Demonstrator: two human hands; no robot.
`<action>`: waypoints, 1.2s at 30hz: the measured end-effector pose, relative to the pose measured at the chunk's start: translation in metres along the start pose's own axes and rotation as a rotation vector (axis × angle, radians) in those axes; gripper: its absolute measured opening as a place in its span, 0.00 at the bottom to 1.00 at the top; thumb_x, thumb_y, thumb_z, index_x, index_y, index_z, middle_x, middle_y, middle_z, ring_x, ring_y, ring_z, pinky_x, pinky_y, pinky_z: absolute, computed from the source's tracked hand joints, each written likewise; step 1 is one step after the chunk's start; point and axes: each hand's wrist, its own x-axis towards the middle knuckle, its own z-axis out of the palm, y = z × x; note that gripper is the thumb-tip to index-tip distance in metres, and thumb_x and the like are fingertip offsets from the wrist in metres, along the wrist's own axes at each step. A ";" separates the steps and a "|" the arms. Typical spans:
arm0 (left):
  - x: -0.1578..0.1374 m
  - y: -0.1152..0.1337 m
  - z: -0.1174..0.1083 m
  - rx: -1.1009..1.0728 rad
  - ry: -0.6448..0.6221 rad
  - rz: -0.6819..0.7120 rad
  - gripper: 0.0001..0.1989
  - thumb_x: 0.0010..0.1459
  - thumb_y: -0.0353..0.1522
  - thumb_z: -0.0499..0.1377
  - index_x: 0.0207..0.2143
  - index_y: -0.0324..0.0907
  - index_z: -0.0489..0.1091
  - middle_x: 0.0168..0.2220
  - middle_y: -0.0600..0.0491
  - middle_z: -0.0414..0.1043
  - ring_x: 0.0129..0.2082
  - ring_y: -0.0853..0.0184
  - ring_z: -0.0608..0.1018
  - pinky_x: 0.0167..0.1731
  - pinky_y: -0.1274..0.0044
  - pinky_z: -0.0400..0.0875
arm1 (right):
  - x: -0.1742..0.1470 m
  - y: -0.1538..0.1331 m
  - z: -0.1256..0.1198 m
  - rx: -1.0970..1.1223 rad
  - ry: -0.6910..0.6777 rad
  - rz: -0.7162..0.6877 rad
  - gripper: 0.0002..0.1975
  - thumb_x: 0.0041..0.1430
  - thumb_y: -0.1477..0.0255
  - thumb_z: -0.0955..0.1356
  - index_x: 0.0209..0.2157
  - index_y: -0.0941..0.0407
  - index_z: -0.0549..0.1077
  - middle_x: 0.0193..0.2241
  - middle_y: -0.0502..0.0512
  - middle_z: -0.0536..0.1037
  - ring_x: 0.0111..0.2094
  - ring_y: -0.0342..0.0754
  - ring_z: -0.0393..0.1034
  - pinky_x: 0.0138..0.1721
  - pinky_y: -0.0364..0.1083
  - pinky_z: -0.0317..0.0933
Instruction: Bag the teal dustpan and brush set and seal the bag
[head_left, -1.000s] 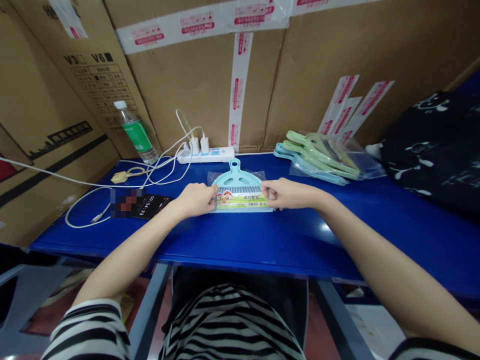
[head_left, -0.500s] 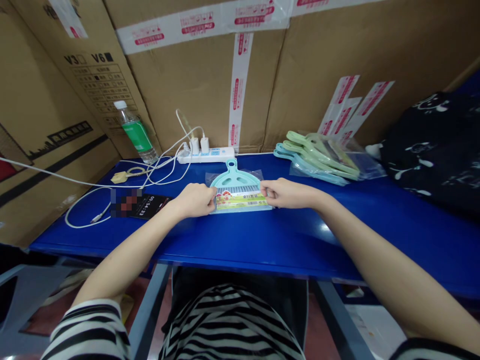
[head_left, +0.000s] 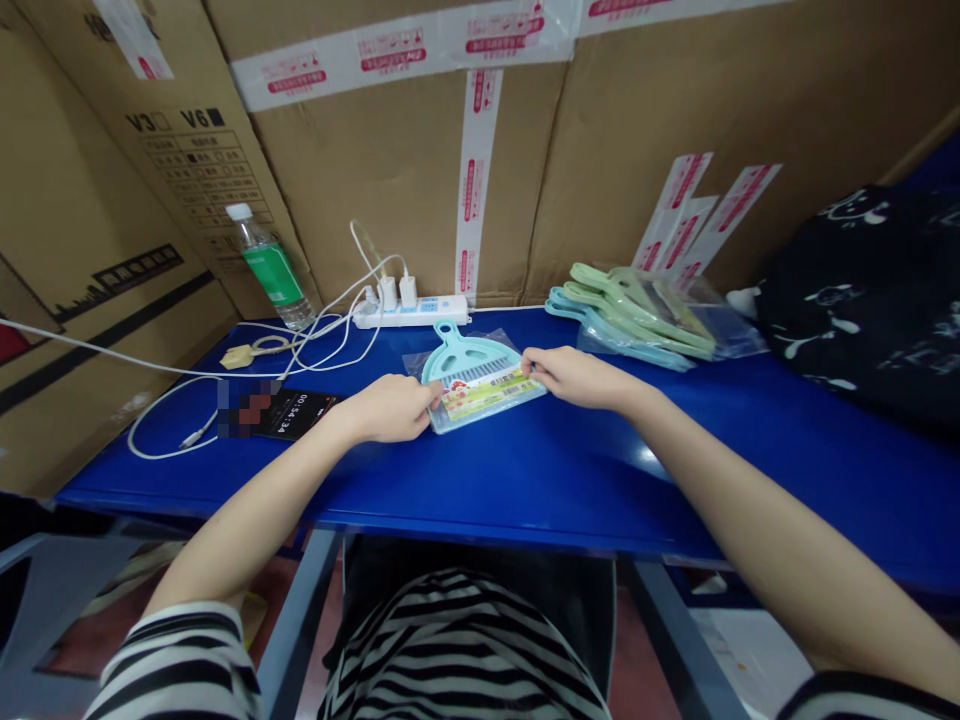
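Observation:
A light-blue dustpan and brush set point(head_left: 469, 354) in a clear plastic bag lies on the blue table in front of me. Its handle points away, and a colourful printed label covers the lower part, with grey bristles just above the print. My left hand point(head_left: 397, 408) is closed on the left edge of the pack, fingers curled in. At the right edge, my right hand point(head_left: 568, 377) pinches the bag between thumb and fingers. The pack sits tilted, its right side farther from me than its left. My curled fingers hide both side edges.
Several green and blue bagged dustpan sets point(head_left: 637, 315) are piled at the back right, beside a dark patterned bag point(head_left: 862, 300). A power strip point(head_left: 412, 312) with white cables, a water bottle point(head_left: 271, 268) and a phone point(head_left: 292, 414) stand left. Cardboard point(head_left: 375, 150) walls the back.
The pack has turned on the table: its right side moved away from me, its left side came nearer, and its handle swung left. Both hands moved with it and still grip its edges.

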 end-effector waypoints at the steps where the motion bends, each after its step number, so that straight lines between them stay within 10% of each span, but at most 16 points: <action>1: 0.000 0.000 0.000 0.001 -0.006 0.009 0.15 0.60 0.28 0.48 0.47 0.38 0.68 0.30 0.47 0.77 0.33 0.56 0.80 0.32 0.71 0.69 | 0.000 -0.001 0.000 -0.012 0.006 0.012 0.11 0.63 0.78 0.58 0.39 0.55 0.69 0.33 0.58 0.78 0.34 0.51 0.71 0.33 0.44 0.56; 30: 0.004 -0.012 0.003 -0.127 0.045 0.065 0.05 0.63 0.36 0.59 0.37 0.43 0.70 0.30 0.55 0.76 0.32 0.64 0.78 0.28 0.78 0.60 | 0.001 -0.002 0.005 -0.098 0.113 -0.045 0.14 0.65 0.74 0.57 0.45 0.56 0.71 0.47 0.64 0.76 0.45 0.57 0.72 0.39 0.49 0.62; 36: 0.003 -0.010 0.001 -0.078 0.059 0.077 0.05 0.62 0.36 0.60 0.36 0.44 0.70 0.29 0.55 0.76 0.32 0.65 0.78 0.29 0.78 0.62 | -0.004 0.009 -0.004 -0.123 0.321 -0.008 0.15 0.64 0.71 0.58 0.46 0.56 0.72 0.46 0.66 0.73 0.48 0.61 0.69 0.44 0.54 0.63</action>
